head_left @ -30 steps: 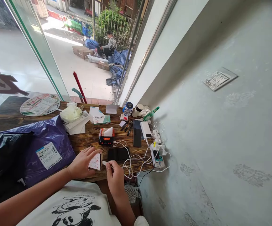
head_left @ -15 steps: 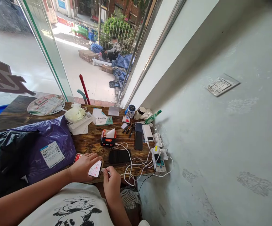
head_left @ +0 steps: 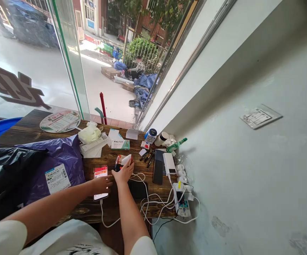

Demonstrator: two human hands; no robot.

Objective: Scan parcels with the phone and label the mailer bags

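A lit smartphone (head_left: 100, 173) lies face up on the wooden table, a white charging cable (head_left: 102, 212) running from its lower end. My left hand (head_left: 102, 185) rests across the phone's middle and right edge, fingers stretched out, covering part of the screen. My right hand (head_left: 123, 173) spans the near side of a small red-and-black printer (head_left: 119, 160), thumb at its left and fingers at its right. White paper (head_left: 127, 159) sticks up from that printer. Just right of my right wrist lies a black flat case (head_left: 139, 190), partly hidden by the forearm.
Purple (head_left: 72, 156) and black (head_left: 21, 170) parcel bags cover the table's left. A dark phone (head_left: 158, 172), white power bank (head_left: 169, 163), pens (head_left: 148, 156) and green bottle (head_left: 176, 146) stand or lie at right. Loose white cables run to a power strip (head_left: 182, 205).
The phone has left my left hand's grasp and lies farther forward, with the cable at its lower end. My right hand has let go of the cable plug and reached forward to the printer.
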